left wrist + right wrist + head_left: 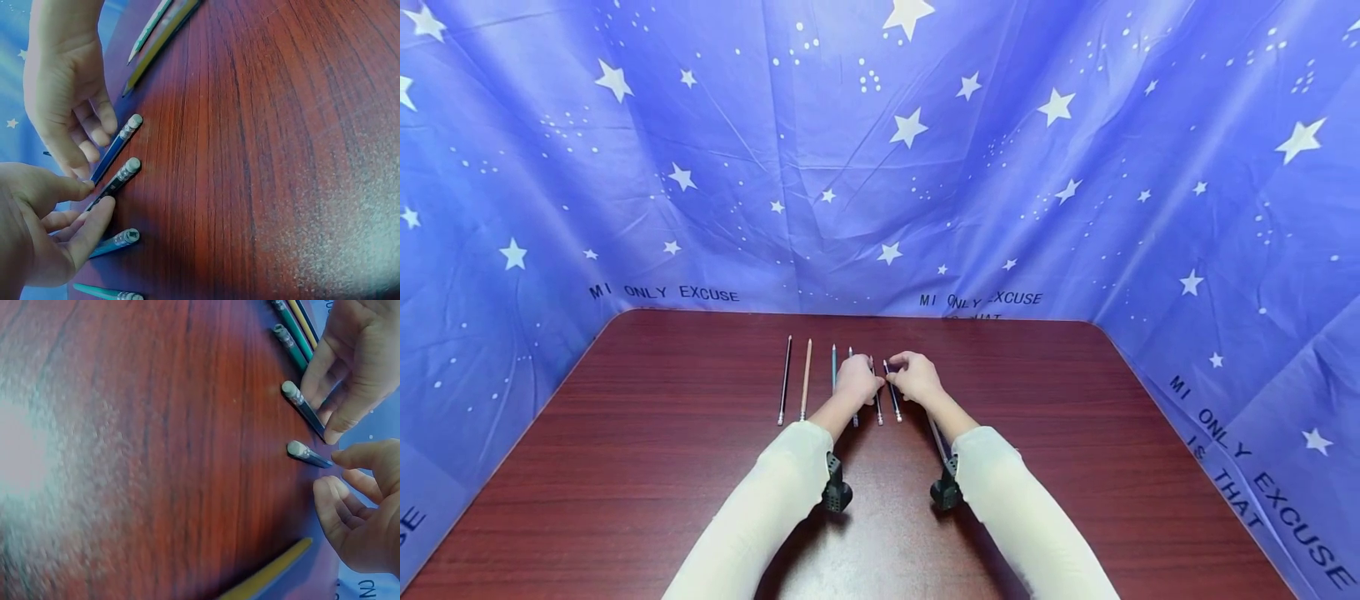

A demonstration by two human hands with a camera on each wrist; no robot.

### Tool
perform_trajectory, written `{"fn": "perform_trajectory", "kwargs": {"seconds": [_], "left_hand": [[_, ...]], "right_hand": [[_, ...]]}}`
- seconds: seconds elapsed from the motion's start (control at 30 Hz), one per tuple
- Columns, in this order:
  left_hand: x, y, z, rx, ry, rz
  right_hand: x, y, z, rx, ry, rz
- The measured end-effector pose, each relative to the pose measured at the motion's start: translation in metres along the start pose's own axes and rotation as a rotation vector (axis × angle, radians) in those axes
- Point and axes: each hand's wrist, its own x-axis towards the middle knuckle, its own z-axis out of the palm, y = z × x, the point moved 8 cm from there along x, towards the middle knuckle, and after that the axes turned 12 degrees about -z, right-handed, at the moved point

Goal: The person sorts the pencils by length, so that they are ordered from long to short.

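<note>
Thumb and fingertips of my left hand (47, 219) pinch a black pencil (115, 184), which lies slanted with its eraser end toward me. To its right lies a dark blue pencil (892, 392). My right hand (916, 379) is around the far part of that one, its fingers loosely bent and apart in the right wrist view. A blue pencil (115, 242) and a teal pencil (833, 362) lie left of the black one, partly hidden by my left hand in the head view.
Farther left on the brown table (647, 433) lie a tan pencil (806, 379) and another black pencil (785, 379). Under my right forearm are a yellow pencil (156, 50) and a pale green one (149, 31). A blue starred cloth (850, 167) hangs around the table.
</note>
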Motion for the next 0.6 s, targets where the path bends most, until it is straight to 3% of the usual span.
{"fn": "perform_trajectory", "kwargs": {"seconds": [0.6], "left_hand": [[-0.008,0.003,-0.016,0.022,0.041,0.057]], "right_hand": [[-0.008,-0.008,-0.020,0.026,-0.013,-0.020]]}}
